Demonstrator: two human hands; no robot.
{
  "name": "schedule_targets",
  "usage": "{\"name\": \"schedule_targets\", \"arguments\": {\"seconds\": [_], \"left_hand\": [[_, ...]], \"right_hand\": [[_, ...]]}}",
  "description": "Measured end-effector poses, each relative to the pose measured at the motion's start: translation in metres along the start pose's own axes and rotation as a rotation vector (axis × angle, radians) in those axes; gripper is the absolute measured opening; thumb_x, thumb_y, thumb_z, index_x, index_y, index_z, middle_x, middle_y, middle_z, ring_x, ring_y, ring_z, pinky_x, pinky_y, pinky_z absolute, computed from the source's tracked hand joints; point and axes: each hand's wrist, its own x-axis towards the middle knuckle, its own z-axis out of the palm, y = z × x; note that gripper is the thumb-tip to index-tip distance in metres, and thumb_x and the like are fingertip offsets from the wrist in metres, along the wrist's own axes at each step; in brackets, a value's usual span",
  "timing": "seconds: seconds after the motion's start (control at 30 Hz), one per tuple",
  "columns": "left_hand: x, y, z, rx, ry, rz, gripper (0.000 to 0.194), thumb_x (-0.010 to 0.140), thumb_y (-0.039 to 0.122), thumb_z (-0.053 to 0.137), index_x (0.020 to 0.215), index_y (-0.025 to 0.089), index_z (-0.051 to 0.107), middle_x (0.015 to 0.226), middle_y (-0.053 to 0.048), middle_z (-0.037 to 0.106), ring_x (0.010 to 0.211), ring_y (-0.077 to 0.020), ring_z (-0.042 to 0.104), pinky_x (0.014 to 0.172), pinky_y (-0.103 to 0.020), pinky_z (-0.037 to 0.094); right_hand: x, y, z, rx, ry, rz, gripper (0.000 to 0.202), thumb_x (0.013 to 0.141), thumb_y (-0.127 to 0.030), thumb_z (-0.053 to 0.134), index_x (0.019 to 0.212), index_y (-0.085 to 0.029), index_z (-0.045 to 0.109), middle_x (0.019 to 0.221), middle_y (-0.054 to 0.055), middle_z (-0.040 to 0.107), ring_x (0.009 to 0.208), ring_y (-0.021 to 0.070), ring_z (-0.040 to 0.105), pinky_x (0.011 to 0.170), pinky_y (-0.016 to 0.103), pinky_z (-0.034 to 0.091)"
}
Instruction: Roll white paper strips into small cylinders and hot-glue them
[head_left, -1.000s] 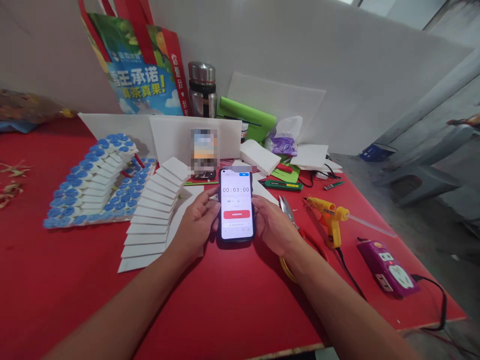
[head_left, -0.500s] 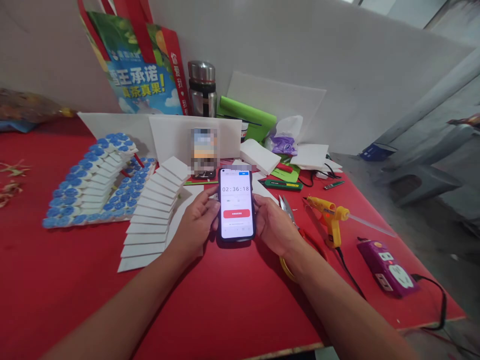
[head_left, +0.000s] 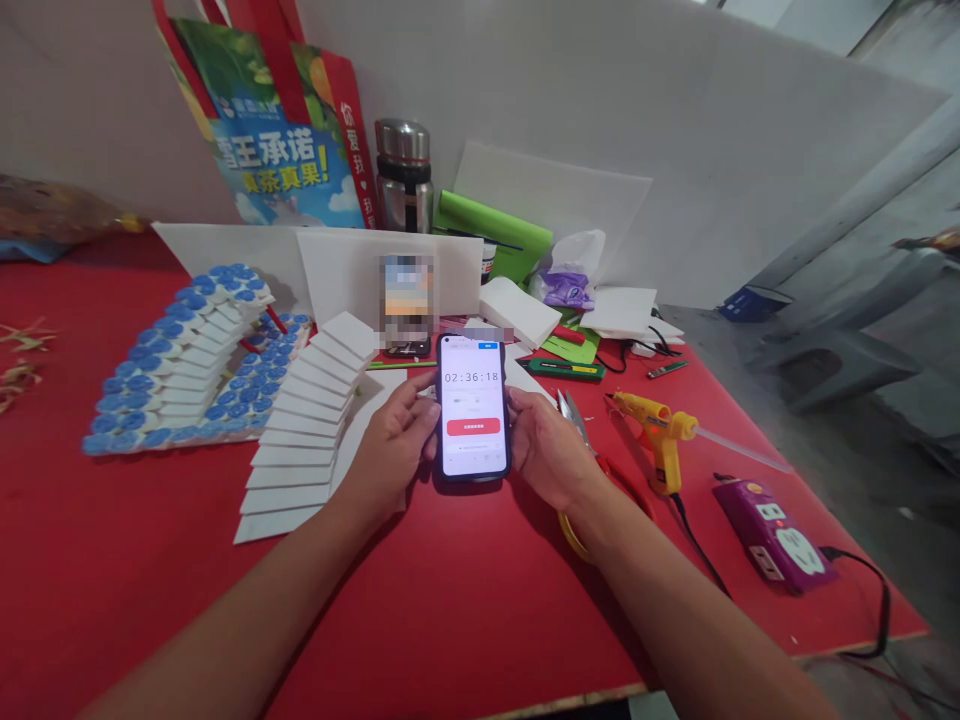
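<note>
A black-edged phone (head_left: 473, 405) is upright between my two hands above the red table (head_left: 450, 600); its lit screen shows 02:36:18 and a red button. My left hand (head_left: 401, 430) holds its left edge, thumb bent at the side. On the other edge, my right hand (head_left: 551, 450) grips it with curled fingers. To the left, a fan of white board steps (head_left: 300, 430) lies beside a stepped piece covered in blue and white rolls (head_left: 157, 360). Scissors (head_left: 574, 415) with red and yellow handles lie partly under my right forearm.
A yellow glue gun (head_left: 660, 430) and a purple power socket (head_left: 776, 540) with cables lie at the right. Behind are a green cutter (head_left: 562, 369), white boards (head_left: 517, 312), a tissue pack (head_left: 568, 285), a steel flask (head_left: 405, 175) and a printed bag (head_left: 285, 150).
</note>
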Motion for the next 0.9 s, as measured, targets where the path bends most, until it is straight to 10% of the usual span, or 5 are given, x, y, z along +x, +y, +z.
{"name": "schedule_targets", "arguments": {"seconds": [0.9], "left_hand": [[-0.004,-0.004,-0.002,0.070,-0.079,0.004,0.053,0.097,0.039,0.064,0.145,0.020,0.057,0.066,0.005,0.051,0.053,-0.0103,0.038,0.051,-0.023,0.032]], "right_hand": [[0.000,-0.014,-0.026,-0.250,0.236,-0.319,0.034,0.079,-0.055,0.083,0.078,-0.022,0.075,0.063,-0.003,0.056,0.058,0.0120,0.044,0.055,0.028,0.034]]}}
